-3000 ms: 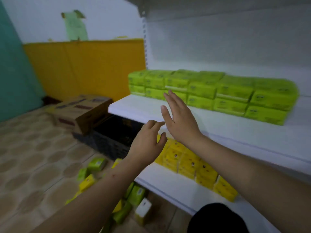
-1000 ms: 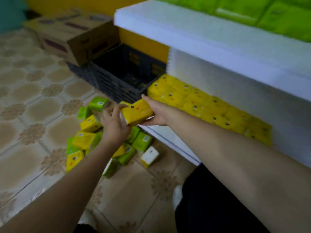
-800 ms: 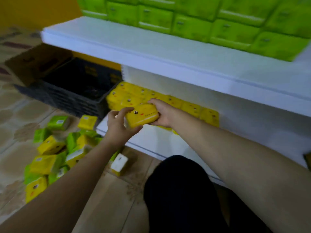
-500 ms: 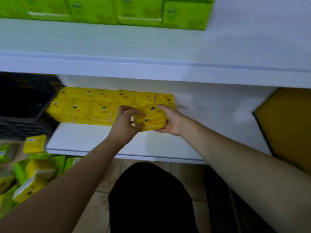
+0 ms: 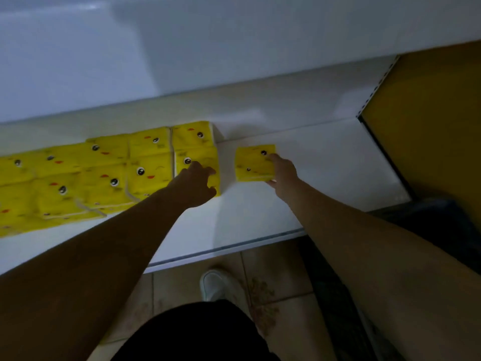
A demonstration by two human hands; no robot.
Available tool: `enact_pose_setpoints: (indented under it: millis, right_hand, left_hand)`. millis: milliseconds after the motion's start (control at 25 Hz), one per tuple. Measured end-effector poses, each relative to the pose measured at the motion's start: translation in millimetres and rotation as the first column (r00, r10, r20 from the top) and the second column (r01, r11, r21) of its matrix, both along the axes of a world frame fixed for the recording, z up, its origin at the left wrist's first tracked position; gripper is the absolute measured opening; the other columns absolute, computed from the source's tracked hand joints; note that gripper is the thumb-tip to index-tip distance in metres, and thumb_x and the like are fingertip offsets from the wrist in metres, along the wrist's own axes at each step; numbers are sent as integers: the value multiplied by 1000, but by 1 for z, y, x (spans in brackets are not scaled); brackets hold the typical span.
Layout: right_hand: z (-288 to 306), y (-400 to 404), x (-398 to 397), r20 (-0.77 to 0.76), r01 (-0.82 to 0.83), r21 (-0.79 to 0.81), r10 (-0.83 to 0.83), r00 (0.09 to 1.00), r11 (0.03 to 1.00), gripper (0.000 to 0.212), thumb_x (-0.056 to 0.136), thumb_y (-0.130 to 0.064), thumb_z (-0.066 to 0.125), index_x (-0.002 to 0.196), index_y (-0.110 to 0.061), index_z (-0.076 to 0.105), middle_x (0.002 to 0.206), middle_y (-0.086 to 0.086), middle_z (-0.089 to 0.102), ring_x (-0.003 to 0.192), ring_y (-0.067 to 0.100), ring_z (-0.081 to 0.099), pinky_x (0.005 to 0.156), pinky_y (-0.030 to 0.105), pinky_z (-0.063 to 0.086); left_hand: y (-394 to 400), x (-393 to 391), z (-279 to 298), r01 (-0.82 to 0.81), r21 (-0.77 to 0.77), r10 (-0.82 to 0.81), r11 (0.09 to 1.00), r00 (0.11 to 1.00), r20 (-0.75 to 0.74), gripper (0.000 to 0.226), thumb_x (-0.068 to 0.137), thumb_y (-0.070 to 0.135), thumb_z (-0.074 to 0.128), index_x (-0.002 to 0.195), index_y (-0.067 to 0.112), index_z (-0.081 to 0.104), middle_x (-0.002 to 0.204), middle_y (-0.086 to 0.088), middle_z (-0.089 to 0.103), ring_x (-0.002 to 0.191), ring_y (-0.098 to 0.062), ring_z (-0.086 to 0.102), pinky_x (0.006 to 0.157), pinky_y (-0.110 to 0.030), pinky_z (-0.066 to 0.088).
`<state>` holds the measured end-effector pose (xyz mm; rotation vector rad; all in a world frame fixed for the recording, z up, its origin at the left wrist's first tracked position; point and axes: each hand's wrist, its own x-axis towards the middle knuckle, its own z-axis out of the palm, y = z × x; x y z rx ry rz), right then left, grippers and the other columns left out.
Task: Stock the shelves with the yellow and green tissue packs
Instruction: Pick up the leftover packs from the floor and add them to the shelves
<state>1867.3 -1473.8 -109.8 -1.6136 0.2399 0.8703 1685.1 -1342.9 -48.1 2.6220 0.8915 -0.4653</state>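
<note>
A block of yellow packs (image 5: 104, 175) is seen filling the left part of the lower shelf (image 5: 260, 214), set two deep from the back wall and running out of view at the left edge. One further yellow pack (image 5: 255, 162) lies flat on the shelf just to the right of the block, parted from it by a narrow strip of bare shelf, so it is judged to be set down but not yet closed up against the row.

The right hand (image 5: 282, 170) is laid on this lone pack, with a finger stretched over its top and the thumb at its near edge; the hold looks light, more a steadying touch than a full grip. The left hand (image 5: 196, 183) is rested on the end pack (image 5: 197, 162) of the block, fingers loosely bent over its top and front. Whether that pack is truly clasped or only pressed cannot be told, since the hand is seen from behind and in dim light.

To the right of the lone pack a wide stretch of white shelf is left unfilled, up to the yellow side panel (image 5: 429, 131). No green packs are seen here, and only the underside of the shelf above (image 5: 234, 48) is shown. The yellow row is therefore judged partly done, with the gap to be closed and more packs to be added.
</note>
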Motion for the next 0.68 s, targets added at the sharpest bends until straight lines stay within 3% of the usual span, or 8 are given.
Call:
enact_pose_setpoints:
  millis: [40,120,160,320,400,560,680]
  right_hand:
    - [-10,8,3,94,-115,-158,131,987,981,46,86,-39,64,121,-11,54,125,16,53,110,32,55,96,44,48]
    - [-16,19,0,179,-312,-506,452,874,804,69,84,-49,62,137,-10,42,136,19,43,119,36,49,100,38,42]
    - [-18,23,-3,176,-352,-601,548,817,717,76,82,-51,63,141,-10,35,138,19,39,122,37,47,98,35,39]
    - [-29,25,-13,254,-362,-722,713,654,589,107,70,-58,75,148,-11,18,138,19,34,120,36,50,90,37,45]
    - [-36,28,-14,284,-337,-713,693,663,615,108,67,-59,77,145,-9,21,135,20,39,117,37,54,90,40,48]
    - [-34,48,-8,371,-208,-547,458,808,811,91,70,-39,84,133,-1,29,134,22,44,119,37,52,87,36,46]
    - [-29,74,5,281,-117,-418,251,926,901,87,76,-26,80,138,-1,25,137,20,45,120,36,52,79,33,44]
  left_hand:
    - [0,1,-8,10,-3,-10,1000,999,-38,62,91,39,57,147,22,36,148,-17,30,131,-38,41,109,-46,37]
    - [0,0,-19,34,12,-33,999,997,-70,66,91,40,56,150,22,32,151,-17,27,134,-40,37,110,-49,35]
    - [1,-2,-22,50,32,-48,998,997,-61,66,91,41,56,150,24,32,151,-17,26,133,-41,37,110,-49,36]
    - [4,-9,-30,100,102,-100,990,995,-12,61,91,40,53,148,30,33,150,-15,29,131,-40,37,108,-48,37]
    - [6,-12,-32,129,129,-131,983,991,5,60,91,42,52,147,31,34,148,-14,31,130,-38,37,107,-49,38]
    - [6,-12,-30,89,158,-99,983,994,56,55,91,39,54,144,33,39,145,-11,32,127,-36,39,103,-46,43]
    - [3,-14,-30,95,140,-105,986,992,68,55,91,39,54,144,33,40,145,-11,32,128,-35,39,104,-44,42]
